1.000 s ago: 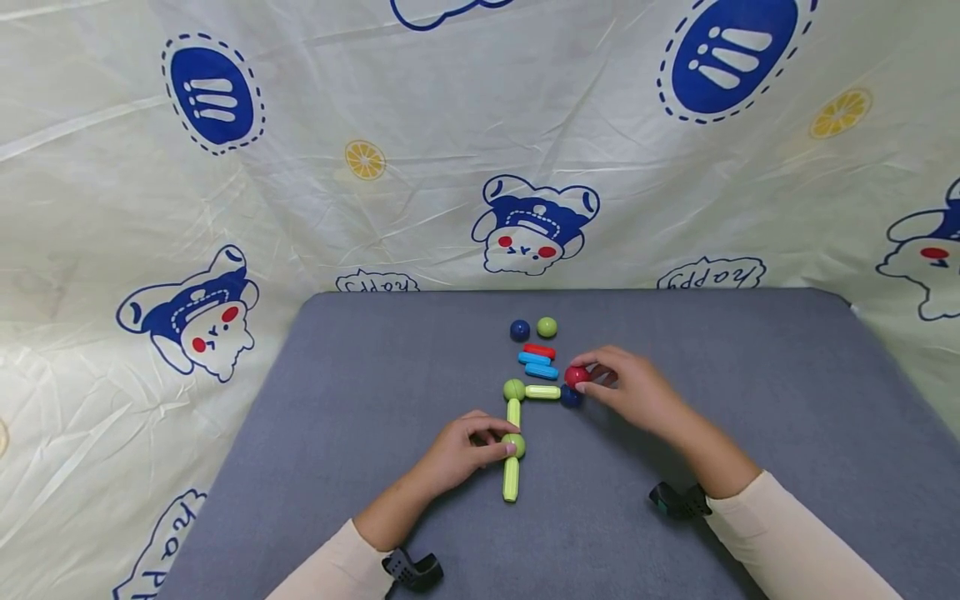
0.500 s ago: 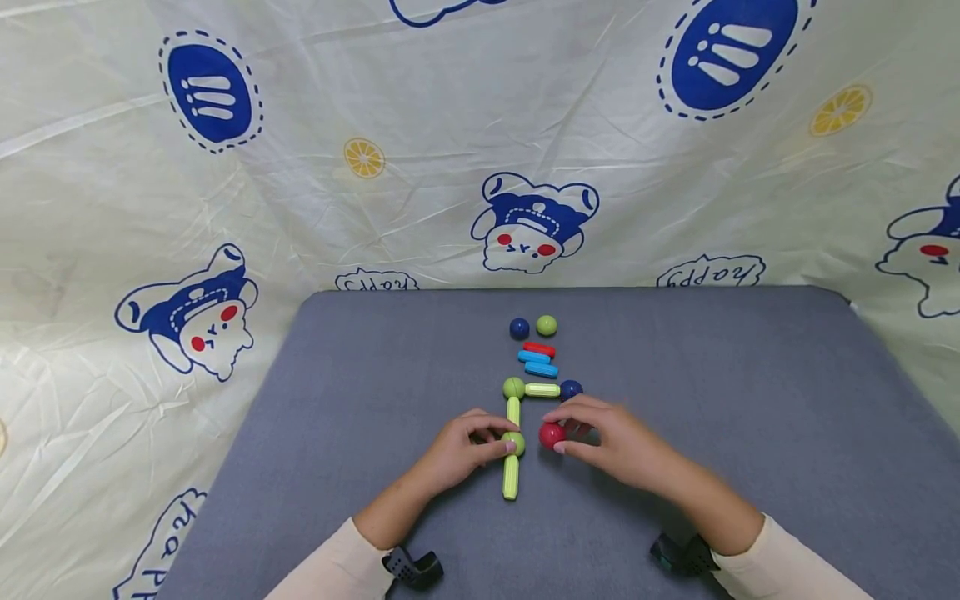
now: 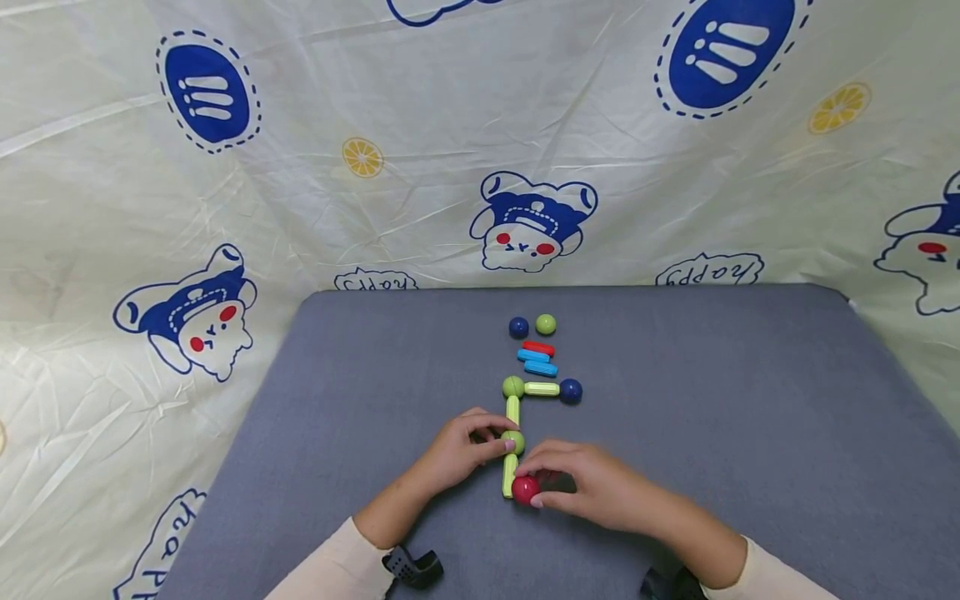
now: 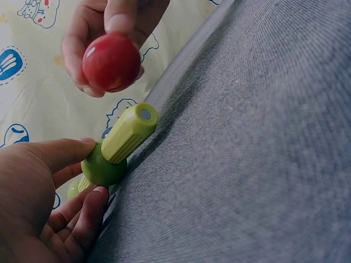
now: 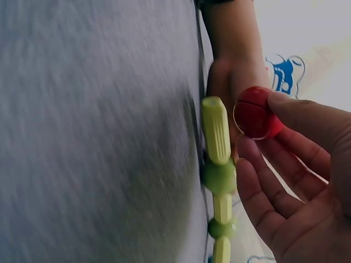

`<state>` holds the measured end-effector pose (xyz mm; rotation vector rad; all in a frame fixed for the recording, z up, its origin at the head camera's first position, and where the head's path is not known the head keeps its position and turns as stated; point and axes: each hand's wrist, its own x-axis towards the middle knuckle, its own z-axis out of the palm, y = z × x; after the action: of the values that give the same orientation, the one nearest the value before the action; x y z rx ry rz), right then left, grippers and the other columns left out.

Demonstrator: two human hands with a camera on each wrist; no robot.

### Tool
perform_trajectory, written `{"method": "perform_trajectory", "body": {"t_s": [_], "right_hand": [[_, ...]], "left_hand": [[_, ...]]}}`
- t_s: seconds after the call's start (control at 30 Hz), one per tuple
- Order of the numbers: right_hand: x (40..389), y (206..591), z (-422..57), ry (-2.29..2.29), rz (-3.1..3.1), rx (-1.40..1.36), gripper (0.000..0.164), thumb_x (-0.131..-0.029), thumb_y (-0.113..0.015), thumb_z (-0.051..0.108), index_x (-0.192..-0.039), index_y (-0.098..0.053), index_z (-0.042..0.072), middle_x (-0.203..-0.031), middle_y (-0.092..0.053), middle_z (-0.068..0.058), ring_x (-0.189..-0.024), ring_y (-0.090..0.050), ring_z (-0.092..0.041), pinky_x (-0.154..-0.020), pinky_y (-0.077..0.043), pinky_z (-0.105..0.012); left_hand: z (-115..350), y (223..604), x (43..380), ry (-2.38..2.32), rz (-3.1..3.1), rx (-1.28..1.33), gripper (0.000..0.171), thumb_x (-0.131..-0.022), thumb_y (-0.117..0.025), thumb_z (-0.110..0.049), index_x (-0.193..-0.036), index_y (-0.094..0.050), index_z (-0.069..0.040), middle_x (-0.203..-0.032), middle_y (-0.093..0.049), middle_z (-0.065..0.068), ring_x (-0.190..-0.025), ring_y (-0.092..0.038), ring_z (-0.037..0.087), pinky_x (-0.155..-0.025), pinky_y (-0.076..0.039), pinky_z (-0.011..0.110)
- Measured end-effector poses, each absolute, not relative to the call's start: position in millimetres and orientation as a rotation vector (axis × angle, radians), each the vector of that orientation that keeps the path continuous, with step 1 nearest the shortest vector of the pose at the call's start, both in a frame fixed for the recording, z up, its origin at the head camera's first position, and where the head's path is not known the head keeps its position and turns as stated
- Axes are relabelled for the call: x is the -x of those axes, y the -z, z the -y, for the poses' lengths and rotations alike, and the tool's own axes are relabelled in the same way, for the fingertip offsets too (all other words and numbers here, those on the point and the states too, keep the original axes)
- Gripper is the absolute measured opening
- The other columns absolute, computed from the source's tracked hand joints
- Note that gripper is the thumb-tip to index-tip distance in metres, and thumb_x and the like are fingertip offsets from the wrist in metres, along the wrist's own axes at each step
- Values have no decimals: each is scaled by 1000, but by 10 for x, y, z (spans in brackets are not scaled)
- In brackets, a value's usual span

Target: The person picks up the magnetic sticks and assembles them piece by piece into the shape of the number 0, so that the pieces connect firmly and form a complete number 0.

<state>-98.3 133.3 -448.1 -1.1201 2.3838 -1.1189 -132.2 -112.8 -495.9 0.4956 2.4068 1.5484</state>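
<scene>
Red ball (image 3: 525, 490) is held between thumb and fingers of the right hand (image 3: 588, 487), near but apart from the free end of the lower yellow-green rod (image 3: 508, 475). Between eleven and twelve o'clock from it, the left hand (image 3: 465, 450) pinches a green ball (image 3: 513, 442). At one o'clock, a dark blue ball (image 3: 571, 391) lies on the grey table (image 3: 712, 392).

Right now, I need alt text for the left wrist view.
The right hand holds a red ball near, not touching, a yellow-green rod. The left hand pinches the green ball joined to the rod. Grey cloth fills the right.
</scene>
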Motion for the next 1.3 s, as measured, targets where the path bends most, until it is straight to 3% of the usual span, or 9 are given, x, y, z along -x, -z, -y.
{"method": "perform_trajectory", "body": {"t_s": [0.5,1.3], "right_hand": [[926,4594,-1121,1105,-2228,1332,26,-97,-70,24,-122,-70,19,-119,-68,6,-94,-61,0,-81,-55,-20],[983,4659,-1118,1004,-2263,1420,26,-94,-72,16,-120,-69,18,-120,-67,6,-104,-60,-3,-86,-53,-20]], "left_hand": [[1135,4975,1326,-1543,-2415,-485,23,-93,-74,-30,-115,-76,-23,-96,-63,-1,-81,-58,7,-63,-53,22],[1128,4964,1330,-1559,-2415,-481,23,-92,-75,-30,-113,-77,-23,-95,-63,-1,-80,-58,7,-63,-53,22]]}}
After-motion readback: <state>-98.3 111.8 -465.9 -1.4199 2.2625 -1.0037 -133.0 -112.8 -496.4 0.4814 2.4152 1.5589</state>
